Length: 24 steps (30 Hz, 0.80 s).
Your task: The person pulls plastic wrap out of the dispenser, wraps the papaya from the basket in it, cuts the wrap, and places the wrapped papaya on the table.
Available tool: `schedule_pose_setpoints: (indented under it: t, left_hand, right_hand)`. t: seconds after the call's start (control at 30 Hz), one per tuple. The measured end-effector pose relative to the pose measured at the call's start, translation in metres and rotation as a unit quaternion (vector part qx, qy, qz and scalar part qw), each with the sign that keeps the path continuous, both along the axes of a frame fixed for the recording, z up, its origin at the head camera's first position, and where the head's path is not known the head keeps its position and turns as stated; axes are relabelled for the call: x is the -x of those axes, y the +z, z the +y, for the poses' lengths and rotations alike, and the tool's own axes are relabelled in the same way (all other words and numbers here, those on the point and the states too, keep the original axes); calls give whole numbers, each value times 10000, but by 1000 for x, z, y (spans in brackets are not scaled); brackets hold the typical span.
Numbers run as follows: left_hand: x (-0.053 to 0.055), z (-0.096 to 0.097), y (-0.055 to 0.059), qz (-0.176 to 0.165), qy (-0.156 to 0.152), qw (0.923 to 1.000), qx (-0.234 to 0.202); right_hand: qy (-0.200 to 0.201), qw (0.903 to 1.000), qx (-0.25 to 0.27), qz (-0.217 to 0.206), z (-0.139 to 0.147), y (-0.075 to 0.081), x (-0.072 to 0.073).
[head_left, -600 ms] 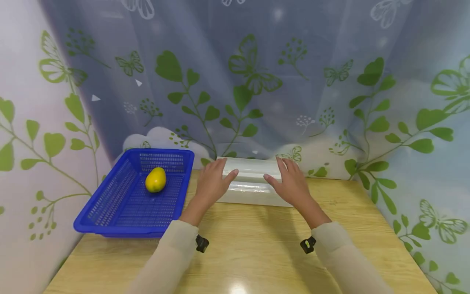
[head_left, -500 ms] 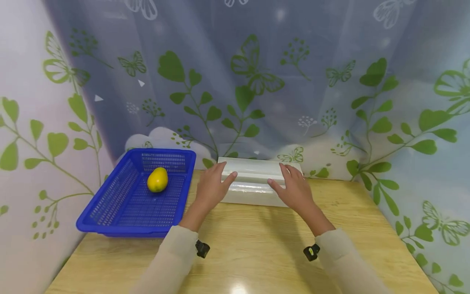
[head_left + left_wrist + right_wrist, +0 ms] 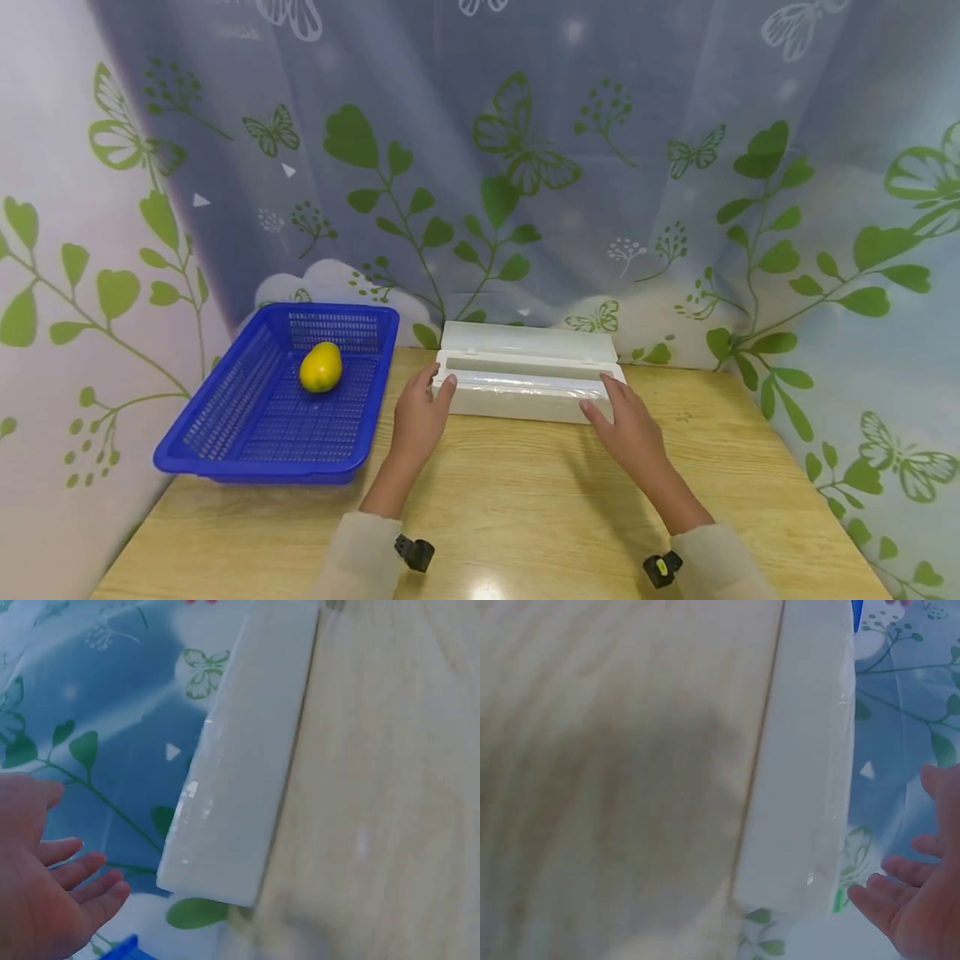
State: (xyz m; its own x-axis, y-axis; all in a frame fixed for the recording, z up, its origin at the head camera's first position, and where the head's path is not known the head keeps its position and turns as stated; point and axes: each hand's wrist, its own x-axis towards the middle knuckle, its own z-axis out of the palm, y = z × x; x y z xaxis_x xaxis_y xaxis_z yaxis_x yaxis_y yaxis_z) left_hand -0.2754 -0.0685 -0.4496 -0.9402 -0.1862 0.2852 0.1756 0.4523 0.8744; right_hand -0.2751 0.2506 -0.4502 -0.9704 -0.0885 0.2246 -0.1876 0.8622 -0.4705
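Note:
A long white cling film dispenser (image 3: 517,406) lies at the back of the table. Its lid (image 3: 528,340) is tipped back toward the curtain, and glossy clear film covers the front edge of the box. At the box's left end, my left hand (image 3: 420,417) hovers with fingers loosely spread. My right hand (image 3: 630,423) is by the right end, fingers apart in the same way. In the left wrist view, the left hand (image 3: 45,885) stands clear of the box (image 3: 240,765). The right wrist view has the right hand (image 3: 926,889) beside the box (image 3: 799,772), gripping nothing.
To the left stands a blue plastic basket (image 3: 176,457) with a yellow fruit-like item (image 3: 321,367) inside. A patterned curtain (image 3: 555,250) hangs right behind the dispenser. The wooden table (image 3: 510,517) extends in front of it.
Both hands have drawn back from over the lid toward the near side and moved apart to the box's ends. The lid, formerly partly covered by fingers, is now in full view.

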Motion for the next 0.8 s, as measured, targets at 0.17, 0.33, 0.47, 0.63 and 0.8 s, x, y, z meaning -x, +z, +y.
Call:
schedule_pose_setpoints:
  t: [0.17, 0.33, 0.47, 0.63, 0.8]
  left_hand:
    - [1, -2, -16, -26, 219, 9988, -431]
    - [4, -5, -33, -268, 369, 9955, -825]
    - [7, -8, -43, -510, 284, 9912, -1192]
    - [11, -7, -56, -621, 348, 9872, -1430]
    - [16, -3, -66, -811, 456, 9818, -1657]
  right_hand:
    - [-84, 9995, 276, -141, 13, -12, -6]
    - [-247, 9962, 798, -259, 25, -22, -9]
    - [-449, 9877, 1447, -382, 33, -30, -9]
    - [-695, 9735, 2118, -515, 37, -40, -6]
    - [-817, 9577, 2661, -733, 37, -48, -3]
